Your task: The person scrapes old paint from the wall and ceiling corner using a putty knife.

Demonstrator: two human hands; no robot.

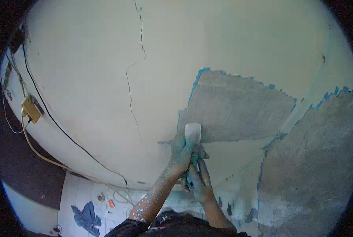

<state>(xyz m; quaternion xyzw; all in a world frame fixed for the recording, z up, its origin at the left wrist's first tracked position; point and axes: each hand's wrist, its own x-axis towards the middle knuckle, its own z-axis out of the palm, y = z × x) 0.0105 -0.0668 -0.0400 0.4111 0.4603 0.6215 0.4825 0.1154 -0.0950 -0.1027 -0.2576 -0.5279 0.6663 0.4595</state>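
Observation:
A scraper with a wide flat blade [193,129] is held in both hands, its blade over the lower left corner of a bare grey patch [238,109] on the pale painted wall [170,59]. My left hand [184,148] grips the tool close to its blade. Lower down, my right hand [199,177] is closed round the handle. Blue paint [197,77] edges the grey patch. Whether the blade touches the wall cannot be told. Both hands and forearms are dusty, with paint flecks on the left forearm.
A long crack [130,91] runs down the wall. A second grey area [307,166] is at right. Cables and a yellowish socket box [31,109] hang at left. On the tiled floor [78,189] lie a dark cloth [87,218] and a small red packet [111,203].

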